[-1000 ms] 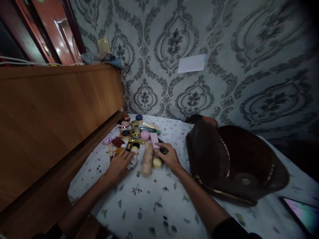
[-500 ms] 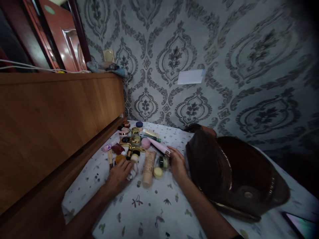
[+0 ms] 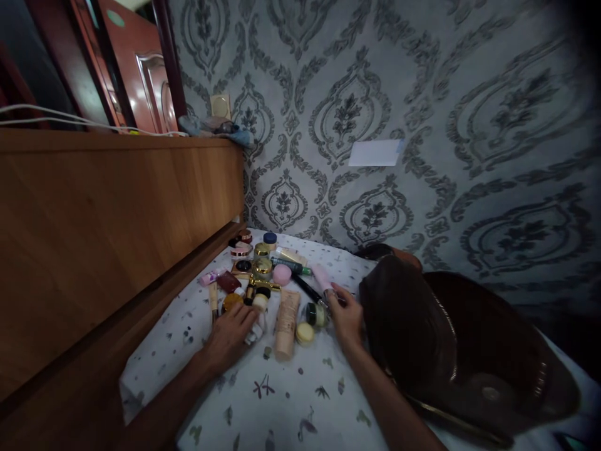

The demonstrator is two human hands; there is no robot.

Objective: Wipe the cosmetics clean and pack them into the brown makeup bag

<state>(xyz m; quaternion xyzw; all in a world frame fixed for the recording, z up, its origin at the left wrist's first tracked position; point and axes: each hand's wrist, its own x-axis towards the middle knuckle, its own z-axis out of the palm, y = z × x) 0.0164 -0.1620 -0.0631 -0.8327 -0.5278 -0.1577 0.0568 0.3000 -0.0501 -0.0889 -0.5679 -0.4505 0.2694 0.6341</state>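
My right hand point(image 3: 346, 314) is closed around the lower end of a pink tube point(image 3: 322, 277), which points up and away from me. Just left of it lie a black pen-like stick point(image 3: 307, 289), a dark-lidded jar point(image 3: 315, 314) and a small yellow-lidded jar point(image 3: 305, 334). My left hand point(image 3: 230, 331) lies palm down with its fingers stretched out, beside an amber jar point(image 3: 231, 302) and a crumpled white thing point(image 3: 256, 332) that it partly covers. Between the hands lies a beige squeeze tube point(image 3: 286, 324). Behind it are a pink round item point(image 3: 282, 274) and a gold-coloured bar point(image 3: 265, 284).
A dark brown bag point(image 3: 408, 326) gapes on the right of the patterned white sheet point(image 3: 282, 413). More jars, compacts and tubes, among them a blue-lidded jar point(image 3: 270, 239), cluster towards the wall. A wooden board point(image 3: 141, 194) borders the left side.
My right hand has swung the pink tube more upright and away from the other cosmetics, uncovering the black stick. My left hand stays by the white thing. The view has shifted slightly.
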